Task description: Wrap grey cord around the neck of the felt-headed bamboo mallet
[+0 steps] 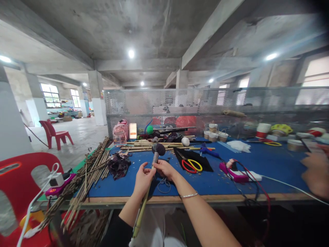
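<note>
Slim stick (138, 219), best held just below its top

The blue table (118, 185) spreads across the view; the stick's upper end stands over it, while the lower end slants past the near edge towards the person's lap. Greenish and cane-like, it is probably light and stiff, though hard bending might split it. The left hand (143, 178) curls in from one side, thumb and forefinger pinching the stick near its top. The right hand (164, 169) pinches the same spot from the other side. The dark ball (158, 149) at the tip looks cloth-covered, perhaps soft, and may make that end heavier, so a hold close beneath it should steady the stick best. The grey wrapping (155, 157) under the ball likely grips better than smooth cane. The thin grey cord (164, 187) below the right hand looks limp and could snag; whether it touches the table, I cannot tell.
</note>
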Demonstrator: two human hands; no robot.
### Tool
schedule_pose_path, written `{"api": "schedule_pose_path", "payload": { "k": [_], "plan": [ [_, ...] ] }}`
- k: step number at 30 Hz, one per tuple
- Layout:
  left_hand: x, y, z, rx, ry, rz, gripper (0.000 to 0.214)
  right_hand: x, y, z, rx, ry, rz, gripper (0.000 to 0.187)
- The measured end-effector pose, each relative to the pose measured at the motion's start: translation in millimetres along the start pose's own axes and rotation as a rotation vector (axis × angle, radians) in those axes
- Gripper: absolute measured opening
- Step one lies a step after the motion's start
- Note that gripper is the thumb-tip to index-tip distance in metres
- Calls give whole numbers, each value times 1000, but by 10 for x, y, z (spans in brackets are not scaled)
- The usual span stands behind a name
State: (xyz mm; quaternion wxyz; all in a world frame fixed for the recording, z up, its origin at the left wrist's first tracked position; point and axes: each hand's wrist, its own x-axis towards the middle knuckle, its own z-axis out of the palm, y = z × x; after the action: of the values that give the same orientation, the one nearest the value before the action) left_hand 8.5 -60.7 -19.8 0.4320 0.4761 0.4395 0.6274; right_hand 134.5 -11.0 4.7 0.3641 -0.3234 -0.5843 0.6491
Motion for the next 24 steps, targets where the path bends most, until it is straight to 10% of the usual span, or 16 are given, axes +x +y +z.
{"api": "schedule_pose_path", "payload": {
  "k": [15,24],
  "plan": [
    [-39,43,24,-74,-48,-104,60,-7,-6,-19,20,-10,-19,38],
    [-28,-7,3,2,18,68,61,-13,-14,0,23,3,-27,39]
  ]
}}
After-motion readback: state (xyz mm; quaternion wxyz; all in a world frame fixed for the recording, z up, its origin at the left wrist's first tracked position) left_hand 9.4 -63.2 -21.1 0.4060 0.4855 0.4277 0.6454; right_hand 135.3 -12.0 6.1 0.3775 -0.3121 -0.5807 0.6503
